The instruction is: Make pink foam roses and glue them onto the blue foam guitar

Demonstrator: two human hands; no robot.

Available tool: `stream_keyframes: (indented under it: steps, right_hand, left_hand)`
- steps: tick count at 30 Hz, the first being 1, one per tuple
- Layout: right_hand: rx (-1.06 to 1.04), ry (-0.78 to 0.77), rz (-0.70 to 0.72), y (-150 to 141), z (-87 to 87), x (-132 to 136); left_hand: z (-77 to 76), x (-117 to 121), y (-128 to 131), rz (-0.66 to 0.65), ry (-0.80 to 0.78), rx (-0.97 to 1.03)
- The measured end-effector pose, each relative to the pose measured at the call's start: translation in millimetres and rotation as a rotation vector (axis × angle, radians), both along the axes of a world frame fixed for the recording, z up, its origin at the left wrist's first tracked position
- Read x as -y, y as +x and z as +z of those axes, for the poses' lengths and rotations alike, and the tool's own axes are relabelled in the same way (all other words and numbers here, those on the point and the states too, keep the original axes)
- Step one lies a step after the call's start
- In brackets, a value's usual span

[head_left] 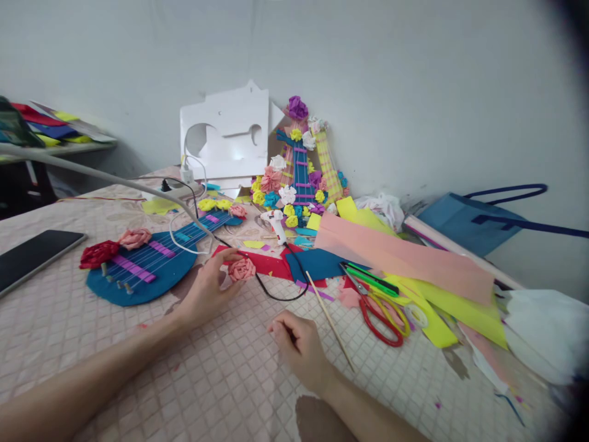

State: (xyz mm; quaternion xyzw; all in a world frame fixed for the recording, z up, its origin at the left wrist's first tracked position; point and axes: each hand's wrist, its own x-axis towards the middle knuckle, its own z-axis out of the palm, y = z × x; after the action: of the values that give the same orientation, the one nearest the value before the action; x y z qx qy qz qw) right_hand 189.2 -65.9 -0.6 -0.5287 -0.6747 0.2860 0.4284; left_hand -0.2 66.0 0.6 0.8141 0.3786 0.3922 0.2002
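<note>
A pink paper rose (pixel 242 269) is between the fingers and thumb of my left hand (pixel 214 285), held a little above the tabletop. My right hand (pixel 299 347) rests closer to me, its fingers curled in; nothing shows sticking out of it. Left of the rose lies a blue paper guitar (pixel 179 270) with thin strings and purple strips. It carries a dark red rose (pixel 99 254), a pink rose (pixel 135 237) and small yellow flowers near its neck. Behind my hands stands a white glue gun (pixel 275 226) with a black cord.
Red-handled scissors (pixel 381 322), a green cutter (pixel 372 279) and a wooden stick (pixel 330 322) lie right of my right hand. Pink paper (pixel 405 255) and yellow strips stretch behind them. Flower-covered paper guitars (pixel 301 169) lean on the wall. A phone (pixel 37 255) lies far left; a white cable crosses nearby.
</note>
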Motion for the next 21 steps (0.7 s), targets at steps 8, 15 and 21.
stream_keyframes:
  steps: [8,15,21]
  right_hand:
    - [0.029,0.002,0.071,-1,2.1,-2]
    - [0.029,-0.059,0.087,0,-3.1,-1]
    - [0.042,-0.074,0.096,3,-13.4,-5]
  left_hand:
    - [-4.7,6,4,-0.057,-0.077,-0.002]
    - [-3.1,4,4,-0.071,0.003,-0.063]
    - [-3.0,-2,0,-0.145,-0.004,-0.094]
